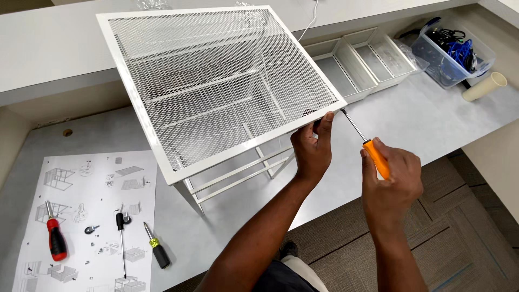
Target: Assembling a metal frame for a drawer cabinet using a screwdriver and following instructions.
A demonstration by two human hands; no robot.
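Two hands (351,167), four screwdrivers (376,158), two trays (373,59)

A pale grey counter (432,124) carries the white mesh rack (216,81) at centre, an instruction sheet (86,216) with three screwdrivers at seven o'clock, mesh trays (362,59) and a clear bin (451,51) at two o'clock

White worktop (432,124), grey carpet-tile floor (465,232), evenly lit

You have bright, even overhead light, soft shadows under the white mesh shelf (216,86), sharp focus, slight wide-angle bending at the edges
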